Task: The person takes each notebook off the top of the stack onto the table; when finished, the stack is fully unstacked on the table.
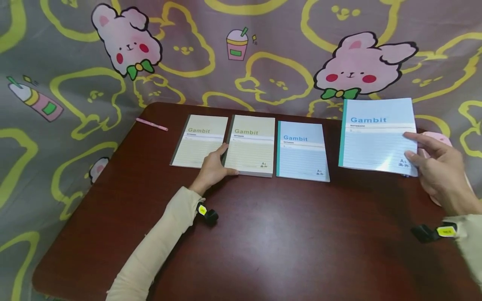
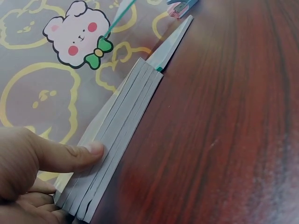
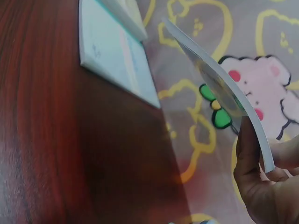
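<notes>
My left hand point(image 1: 214, 169) grips the near left corner of a stack of cream Gambit notebooks point(image 1: 251, 144); its thumb presses the page edges point(image 2: 112, 135) in the left wrist view. Close to its left lies another cream notebook point(image 1: 201, 140). My right hand point(image 1: 442, 167) pinches a blue Gambit notebook point(image 1: 378, 142) by its right edge, thumb on the cover and other fingers behind. Slightly bent and raised off the table, that notebook shows edge-on point(image 3: 254, 119) in the right wrist view. Between the hands another blue notebook point(image 1: 303, 156) lies flat, right of the cream stack.
A pink pen point(image 1: 152, 124) lies at the table's back left. Behind my right hand is a pink rounded object point(image 1: 437, 138), mostly hidden. The brown table point(image 1: 263, 242) backs onto a grey curtain point(image 1: 278, 33) with cartoon rabbits.
</notes>
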### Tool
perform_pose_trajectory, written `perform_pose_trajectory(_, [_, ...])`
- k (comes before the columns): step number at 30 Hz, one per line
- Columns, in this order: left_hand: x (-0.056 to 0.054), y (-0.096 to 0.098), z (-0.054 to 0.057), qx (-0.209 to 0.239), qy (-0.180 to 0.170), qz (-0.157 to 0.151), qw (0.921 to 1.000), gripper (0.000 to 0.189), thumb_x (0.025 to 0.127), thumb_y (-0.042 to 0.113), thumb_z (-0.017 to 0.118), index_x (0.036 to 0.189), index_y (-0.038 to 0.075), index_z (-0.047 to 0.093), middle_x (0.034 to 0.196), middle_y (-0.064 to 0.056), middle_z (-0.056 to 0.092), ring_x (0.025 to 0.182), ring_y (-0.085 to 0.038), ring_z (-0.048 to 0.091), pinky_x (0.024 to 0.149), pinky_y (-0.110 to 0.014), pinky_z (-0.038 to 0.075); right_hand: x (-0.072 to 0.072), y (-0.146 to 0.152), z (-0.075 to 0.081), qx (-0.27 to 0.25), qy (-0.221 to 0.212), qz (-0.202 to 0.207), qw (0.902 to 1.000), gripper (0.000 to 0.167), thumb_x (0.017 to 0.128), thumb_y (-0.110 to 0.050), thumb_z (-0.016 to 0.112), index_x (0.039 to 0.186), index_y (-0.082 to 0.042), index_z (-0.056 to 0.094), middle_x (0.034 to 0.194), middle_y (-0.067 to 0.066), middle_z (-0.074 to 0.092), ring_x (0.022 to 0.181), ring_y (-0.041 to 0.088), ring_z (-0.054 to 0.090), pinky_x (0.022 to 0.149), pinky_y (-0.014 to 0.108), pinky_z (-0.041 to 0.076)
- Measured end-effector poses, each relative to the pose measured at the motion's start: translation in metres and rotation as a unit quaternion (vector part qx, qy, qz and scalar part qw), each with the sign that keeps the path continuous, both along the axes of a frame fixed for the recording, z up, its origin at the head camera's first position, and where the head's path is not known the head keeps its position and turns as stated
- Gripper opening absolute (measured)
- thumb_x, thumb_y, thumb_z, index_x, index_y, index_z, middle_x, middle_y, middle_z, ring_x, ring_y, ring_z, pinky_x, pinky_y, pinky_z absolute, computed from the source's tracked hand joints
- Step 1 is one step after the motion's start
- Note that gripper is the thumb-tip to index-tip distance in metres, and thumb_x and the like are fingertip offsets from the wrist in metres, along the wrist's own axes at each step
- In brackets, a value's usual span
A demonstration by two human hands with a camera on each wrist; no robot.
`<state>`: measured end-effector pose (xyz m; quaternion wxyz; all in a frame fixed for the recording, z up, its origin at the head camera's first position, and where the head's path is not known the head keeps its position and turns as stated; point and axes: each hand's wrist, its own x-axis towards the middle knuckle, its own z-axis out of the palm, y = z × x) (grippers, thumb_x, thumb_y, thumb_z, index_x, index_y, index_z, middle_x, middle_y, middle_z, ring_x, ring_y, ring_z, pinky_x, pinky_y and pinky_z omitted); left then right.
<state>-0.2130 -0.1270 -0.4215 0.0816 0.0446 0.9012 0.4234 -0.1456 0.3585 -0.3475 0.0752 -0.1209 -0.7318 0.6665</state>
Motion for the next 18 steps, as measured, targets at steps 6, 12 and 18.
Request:
perform_pose_trajectory(6, [0.0,-0.001,0.0,0.001,-0.001,0.004,1.0,0.102,0.067,0.015,0.089,0.151,0.004,0.03,0.157,-0.012,0.029,0.146,-0.027,0.027,0.118,-0.038,0.027,-0.011,0.011,-0.019,-0.024,-0.009,0.032,0.9992,0.047,0.091,0.003,0.059,0.133,-0.019,0.061,0.11,-0.012,0.052,0.086,-0.005,0.057,0.064,0.009,0.051])
perform_pose_trajectory(12, [-0.001,0.001,0.002,0.004,-0.008,0.005,0.9999,0.102,0.067,0.013,0.088,0.151,0.005,0.03,0.158,-0.012,0.029,0.146,-0.027,0.027,0.118,-0.039,0.026,-0.017,0.019,-0.037,0.097,-0.072,0.054,0.9912,0.048,0.095,-0.008,0.057,0.14,-0.026,0.053,0.103,-0.017,0.049,0.074,-0.007,0.056,0.061,0.011,0.05])
perform_pose_trajectory(18, [0.0,0.003,0.002,0.005,-0.004,0.003,1.0,0.101,0.067,0.012,0.088,0.15,0.004,0.031,0.157,-0.013,0.029,0.146,-0.028,0.027,0.118,-0.039,0.027,-0.019,0.019,-0.05,0.195,-0.107,0.074,0.972,0.048,0.097,-0.015,0.054,0.144,-0.027,0.047,0.09,-0.024,0.051,0.064,-0.002,0.057,0.048,0.02,0.043])
